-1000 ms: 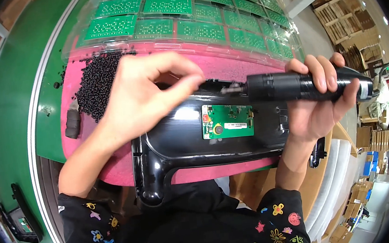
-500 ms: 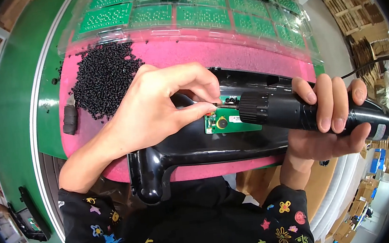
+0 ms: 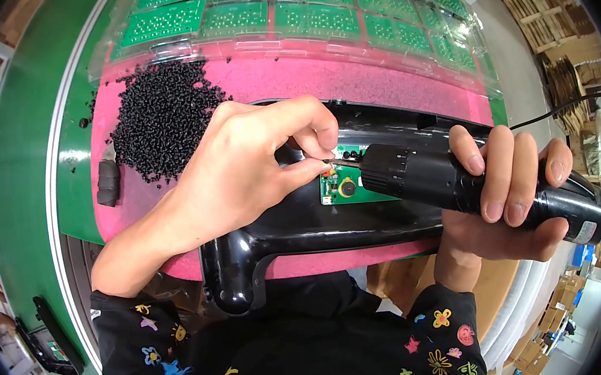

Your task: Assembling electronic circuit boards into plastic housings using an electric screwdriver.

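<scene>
Blk housing [image 3: 284,245] is lying crosswise on pink mat [image 3: 370,79]; elec. driver [image 3: 431,175] is pointing left, R hand [image 3: 499,188] wrapping its body; L hand [image 3: 243,157] is pressing thumb & forefinger together over green PCB [image 3: 365,197], at tip of bit [image 3: 346,162], item pinched can't tell

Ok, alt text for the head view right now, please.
Right hand holds a black power screwdriver; left hand pinches at its bit, over a green board on a black casing. Beyond are a heap of tiny black parts and a clear tray of more boards.
</scene>
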Demonstrator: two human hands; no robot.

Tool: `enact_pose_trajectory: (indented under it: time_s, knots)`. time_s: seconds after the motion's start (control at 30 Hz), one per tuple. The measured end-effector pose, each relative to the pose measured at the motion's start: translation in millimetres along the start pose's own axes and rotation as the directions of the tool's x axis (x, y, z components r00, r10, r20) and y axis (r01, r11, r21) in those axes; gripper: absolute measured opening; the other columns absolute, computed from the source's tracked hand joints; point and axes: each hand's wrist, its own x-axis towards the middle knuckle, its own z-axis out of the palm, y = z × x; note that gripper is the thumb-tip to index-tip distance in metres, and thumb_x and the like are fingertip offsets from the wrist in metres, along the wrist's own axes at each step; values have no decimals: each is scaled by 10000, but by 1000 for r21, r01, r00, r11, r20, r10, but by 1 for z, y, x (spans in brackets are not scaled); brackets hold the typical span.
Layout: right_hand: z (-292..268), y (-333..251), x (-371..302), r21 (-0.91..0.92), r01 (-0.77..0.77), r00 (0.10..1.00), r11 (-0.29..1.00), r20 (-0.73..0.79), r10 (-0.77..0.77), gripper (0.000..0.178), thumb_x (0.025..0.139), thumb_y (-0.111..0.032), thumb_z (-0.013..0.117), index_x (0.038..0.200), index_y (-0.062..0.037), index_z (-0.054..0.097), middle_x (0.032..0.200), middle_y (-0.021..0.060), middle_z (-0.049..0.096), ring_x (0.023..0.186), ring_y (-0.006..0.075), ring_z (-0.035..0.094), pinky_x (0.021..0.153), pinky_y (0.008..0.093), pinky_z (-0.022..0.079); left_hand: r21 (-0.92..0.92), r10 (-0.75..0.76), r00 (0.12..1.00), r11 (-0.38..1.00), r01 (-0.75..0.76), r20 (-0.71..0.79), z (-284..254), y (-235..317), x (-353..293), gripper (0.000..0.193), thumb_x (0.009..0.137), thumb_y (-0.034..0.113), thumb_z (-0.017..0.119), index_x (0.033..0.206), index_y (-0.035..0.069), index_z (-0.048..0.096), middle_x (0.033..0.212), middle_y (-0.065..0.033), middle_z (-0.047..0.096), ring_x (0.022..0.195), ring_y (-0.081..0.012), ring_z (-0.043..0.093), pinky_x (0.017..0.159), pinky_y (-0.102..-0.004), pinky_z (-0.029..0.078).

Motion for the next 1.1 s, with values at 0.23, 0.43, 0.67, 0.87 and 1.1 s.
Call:
enact_pose_trajectory:
  time_s: [0.23,0.43,0.67,0.87,1.1]
  knots:
    - [4,4,-2,-33,1,1000,999,-23,-2,362,837,-291,788,1072,-174,539,712,-67,549,674,83,518,809,316,363,13,-20,999,1000,20,43,-2,-2,0,236,733,-78,792,886,-20,621,832,-65,711,805,-175,748,734,-269,582]
    - [5,5,-4,-56,14,999,998,-35,-16,360,842,-289,789,1072,-178,535,715,-69,553,672,80,516,812,316,366,-12,-2,995,1000,4,102,0,-3,2,217,756,-77,769,910,-19,628,861,-74,711,827,-186,745,759,-268,577]
    - [3,6,-2,65,31,1000,997,-2,-31,359,836,-264,790,1067,-175,529,720,-65,564,667,82,529,815,322,369,-55,192,978,981,-188,76,8,-1,4,228,812,-30,709,1035,-38,661,965,-130,704,920,-282,700,796,-350,555]
    - [4,5,-1,28,-32,998,999,58,30,360,867,-278,774,1101,-178,518,742,-56,577,686,91,546,841,333,363,-53,103,971,994,-94,215,1,-1,4,180,829,-7,682,1002,-53,660,946,-154,686,901,-322,665,789,-381,540]
    - [-9,-14,4,-50,-134,962,990,233,142,342,937,-270,695,1179,-164,478,831,-18,601,749,116,579,847,359,381,147,230,964,957,-248,131,6,0,5,189,716,-3,767,874,-8,663,808,-101,665,788,-283,652,714,-373,519]
